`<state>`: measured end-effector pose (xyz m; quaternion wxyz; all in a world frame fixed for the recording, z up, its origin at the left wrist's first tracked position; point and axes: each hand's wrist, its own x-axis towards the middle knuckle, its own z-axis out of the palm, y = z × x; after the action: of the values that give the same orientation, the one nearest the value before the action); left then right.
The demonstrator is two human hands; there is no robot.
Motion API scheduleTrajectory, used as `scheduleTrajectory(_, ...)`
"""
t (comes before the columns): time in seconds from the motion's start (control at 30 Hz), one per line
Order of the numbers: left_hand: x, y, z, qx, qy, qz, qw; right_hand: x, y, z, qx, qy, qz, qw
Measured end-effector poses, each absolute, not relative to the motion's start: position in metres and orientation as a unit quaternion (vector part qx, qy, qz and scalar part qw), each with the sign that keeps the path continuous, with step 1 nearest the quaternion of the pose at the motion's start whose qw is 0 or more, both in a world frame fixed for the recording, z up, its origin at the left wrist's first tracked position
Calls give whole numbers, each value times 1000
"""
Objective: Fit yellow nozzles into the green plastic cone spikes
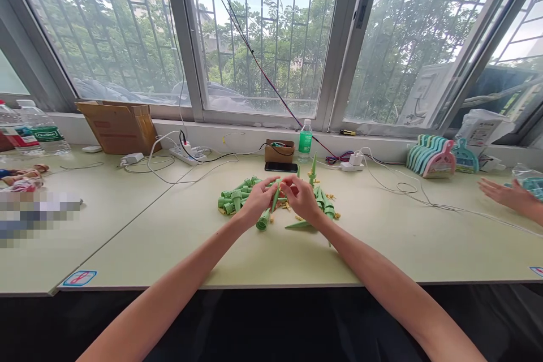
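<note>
Head view: a green spike (275, 197) stands tilted above the table (169, 243), pinched near its top in the fingers of the left hand (260, 198). The right hand (299, 195) meets it there with thumb and fingers drawn together; whether they grip a small piece cannot be told. A pile of green parts (236, 201) lies beside the left hand, and a second cluster (326, 207), with yellow bits (337, 216) around it, lies beside the right. Just behind are a dark phone (280, 167), a small box (275, 153) and a bottle (305, 142). Farther left, a carton (121, 129) sits below the windows; at far right, near pink and teal dustpans (439, 159), another person's hand (507, 193) extends over the table.
</note>
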<state>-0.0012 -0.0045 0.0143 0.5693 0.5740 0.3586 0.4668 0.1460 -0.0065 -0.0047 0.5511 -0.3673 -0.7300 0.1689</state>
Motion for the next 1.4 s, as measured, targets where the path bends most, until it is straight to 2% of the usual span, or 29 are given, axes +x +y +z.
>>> scheduleTrajectory(0.37,-1,-7,17,590,351,459,564,145,-4,-7,-361,-734,154,555)
scheduleTrajectory(0.6,-1,-11,19,604,353,450,556,149,2,-7,-429,-700,89,564)
scheduleTrajectory(0.93,0,-1,7,705,355,462,404,150,5,-9,-481,-691,62,536)
scheduleTrajectory(1.07,-2,0,5,745,388,451,300,149,-1,-4,-476,-678,59,557)
scheduleTrajectory(1.2,-2,-3,6,780,400,437,203,146,-6,-2,-424,-726,84,534)
scheduleTrajectory(1.4,-1,-4,6,802,390,421,166,144,-5,-6,-418,-744,47,519)
